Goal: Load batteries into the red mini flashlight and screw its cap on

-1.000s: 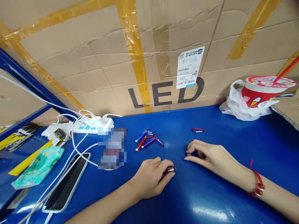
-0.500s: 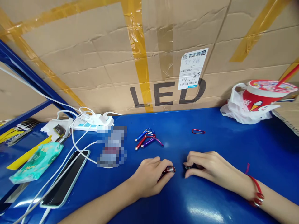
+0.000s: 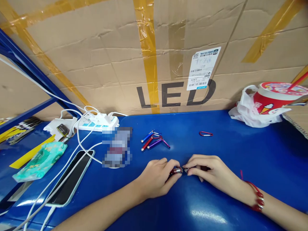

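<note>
My left hand (image 3: 157, 178) is closed round a dark red metal tube (image 3: 177, 170), like a small flashlight body, with its silver-rimmed end pointing right. Just right of it, my right hand (image 3: 207, 168) pinches a small dark and silver piece (image 3: 186, 170) between thumb and fingertips; its kind is hard to make out. The piece and the tube end are very close, and whether they touch I cannot tell. Beyond my hands lie three small keychain flashlights: blue (image 3: 147, 136), red (image 3: 146, 144) and purple (image 3: 154, 143), each with a carabiner. A loose red carabiner (image 3: 206, 133) rests farther right.
On the left are a phone (image 3: 71, 179) with white cables, a power strip (image 3: 96, 123), a green tissue pack (image 3: 40, 162) and a blurred-out object (image 3: 117, 147). A red cup (image 3: 271, 99) in a plastic bag stands back right. A cardboard box (image 3: 108, 57) walls the table's rear.
My right hand has moved left, bringing the small piece close to the tube's end. My left hand keeps its hold on the tube. The camera view has shifted slightly.
</note>
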Tool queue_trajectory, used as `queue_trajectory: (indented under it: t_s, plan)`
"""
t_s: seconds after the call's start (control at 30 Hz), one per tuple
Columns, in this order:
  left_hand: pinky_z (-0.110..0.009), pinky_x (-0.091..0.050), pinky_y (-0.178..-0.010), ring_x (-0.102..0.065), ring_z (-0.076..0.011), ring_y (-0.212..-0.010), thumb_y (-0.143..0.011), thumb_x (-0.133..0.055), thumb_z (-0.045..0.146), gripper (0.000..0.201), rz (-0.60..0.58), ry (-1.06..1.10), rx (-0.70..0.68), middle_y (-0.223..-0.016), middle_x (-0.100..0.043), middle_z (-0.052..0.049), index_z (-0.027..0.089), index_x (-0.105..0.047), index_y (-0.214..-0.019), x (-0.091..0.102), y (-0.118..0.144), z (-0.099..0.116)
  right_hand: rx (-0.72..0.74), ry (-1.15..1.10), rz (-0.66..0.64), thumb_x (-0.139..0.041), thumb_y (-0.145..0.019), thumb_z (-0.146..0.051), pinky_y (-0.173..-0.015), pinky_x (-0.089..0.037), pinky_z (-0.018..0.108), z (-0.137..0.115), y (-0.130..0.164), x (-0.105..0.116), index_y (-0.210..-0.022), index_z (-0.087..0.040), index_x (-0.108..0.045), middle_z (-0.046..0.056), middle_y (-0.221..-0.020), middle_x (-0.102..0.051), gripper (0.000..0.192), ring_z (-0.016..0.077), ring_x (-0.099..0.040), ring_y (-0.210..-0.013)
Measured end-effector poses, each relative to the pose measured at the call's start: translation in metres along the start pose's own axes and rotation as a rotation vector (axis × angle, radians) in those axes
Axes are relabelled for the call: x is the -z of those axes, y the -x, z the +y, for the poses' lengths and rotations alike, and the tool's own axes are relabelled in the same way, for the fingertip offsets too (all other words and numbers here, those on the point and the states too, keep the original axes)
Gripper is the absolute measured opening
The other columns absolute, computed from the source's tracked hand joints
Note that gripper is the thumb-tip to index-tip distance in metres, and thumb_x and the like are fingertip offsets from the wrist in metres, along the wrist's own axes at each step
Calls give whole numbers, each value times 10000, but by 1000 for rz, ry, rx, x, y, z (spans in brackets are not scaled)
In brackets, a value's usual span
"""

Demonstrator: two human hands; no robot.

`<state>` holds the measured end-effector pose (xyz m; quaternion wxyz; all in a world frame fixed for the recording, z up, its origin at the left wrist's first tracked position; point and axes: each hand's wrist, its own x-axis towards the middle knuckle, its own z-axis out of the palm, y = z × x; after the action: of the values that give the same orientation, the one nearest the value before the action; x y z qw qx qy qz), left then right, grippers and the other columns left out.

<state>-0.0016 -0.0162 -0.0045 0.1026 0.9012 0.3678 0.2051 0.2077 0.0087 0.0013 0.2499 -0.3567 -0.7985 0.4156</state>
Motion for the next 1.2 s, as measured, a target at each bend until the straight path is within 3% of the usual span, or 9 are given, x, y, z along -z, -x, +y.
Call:
queue_trajectory:
  t_s: [0.13, 0.27, 0.47, 0.67, 0.87, 1.03, 1.2]
  plan:
    - [-266, -437, -574, -571, -168, -647, -968, -277, 311, 240, 18, -29, -25, -763, -619, -23, 173, -473, -967, -2, 1, -1, -15, -126, 131, -520, -866, -370, -459, -448, 198, -5, 0, -8, -879, -169, -695, 38, -773, -635, 267, 69, -518, -446]
    - [-262, -434, -565, -569, -165, -633, -981, -240, 319, 275, 20, -34, -35, -749, -619, -14, 175, -474, -965, -2, 0, -1, -22, -169, 190, -557, -843, -369, -416, -418, 183, -5, 0, -10, -834, -164, -701, 29, -745, -630, 250, 57, -509, -430]
    - [-244, -418, -527, -555, -150, -585, -992, -188, 332, 329, 62, -41, -63, -695, -608, -9, 167, -471, -966, -1, -1, -1, -99, -272, 124, -642, -774, -366, -433, -415, 173, -4, -3, -8, -746, -169, -707, 18, -758, -647, 210, 48, -515, -446]
    - [-241, -397, -488, -534, -143, -543, -991, -213, 298, 311, 63, -54, -139, -680, -617, -17, 158, -484, -932, -4, 0, -2, -223, -386, 70, -735, -657, -368, -428, -392, 179, -3, -7, -3, -626, -144, -687, -3, -620, -618, 231, 60, -501, -442]
    - [-250, -423, -486, -563, -149, -543, -985, -232, 271, 303, 69, -101, -166, -659, -619, -19, 156, -494, -885, -6, -1, -2, -263, -333, 37, -718, -660, -385, -452, -398, 197, -4, -8, -2, -607, -149, -688, 2, -593, -625, 243, 80, -509, -460]
    - [-245, -410, -445, -564, -144, -521, -970, -267, 205, 259, 103, -198, -267, -614, -591, -14, 117, -508, -935, -7, 0, -1, -250, -271, 38, -718, -653, -356, -460, -390, 198, -5, -7, -6, -581, -158, -682, -9, -571, -600, 214, 85, -508, -477]
    - [-236, -428, -446, -559, -135, -496, -960, -282, 171, 245, 122, -222, -257, -602, -581, -13, 97, -515, -975, -9, 2, -4, -382, -360, 0, -717, -655, -387, -392, -338, 184, -4, -6, -12, -598, -144, -638, -39, -473, -527, 262, 68, -447, -403]
